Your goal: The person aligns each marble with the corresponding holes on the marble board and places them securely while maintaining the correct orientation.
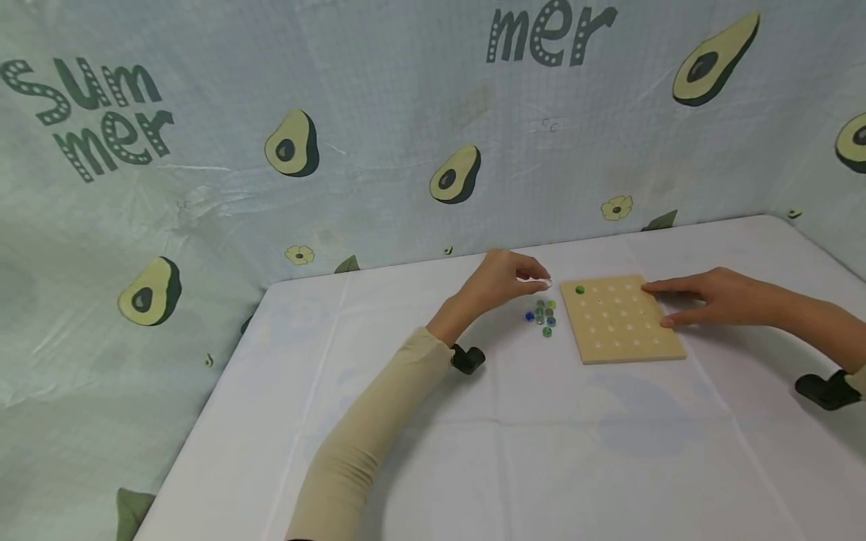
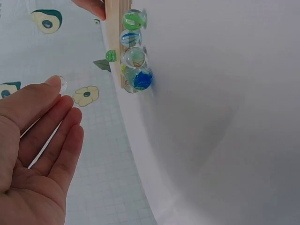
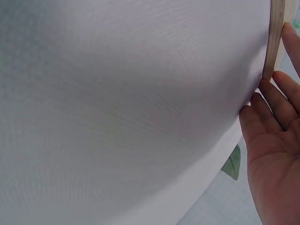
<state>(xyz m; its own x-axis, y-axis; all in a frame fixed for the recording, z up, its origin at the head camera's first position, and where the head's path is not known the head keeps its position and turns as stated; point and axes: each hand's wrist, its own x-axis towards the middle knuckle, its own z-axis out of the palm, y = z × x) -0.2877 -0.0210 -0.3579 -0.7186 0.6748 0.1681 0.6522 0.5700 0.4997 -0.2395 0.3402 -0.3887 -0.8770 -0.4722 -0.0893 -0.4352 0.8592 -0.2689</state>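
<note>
My left hand (image 1: 501, 276) pinches a clear glass marble (image 2: 63, 85) between thumb and fingertips, in the air just left of a wooden board (image 1: 632, 353). Rows of small round hollows cover the square, light board. A single green marble (image 1: 579, 289) sits in its far left corner. Beneath my left hand, a cluster of several marbles in blue, green and clear glass, among them a dark blue marble (image 2: 142, 80), lies on the table beside the board. My right hand (image 1: 734, 297) touches the board's right edge with thumb and extended fingers.
A white cloth covers the table (image 1: 555, 466). Behind it hangs a pale curtain (image 1: 379, 90) printed with avocados and lettering. Black straps with small camera mounts sit at both wrists.
</note>
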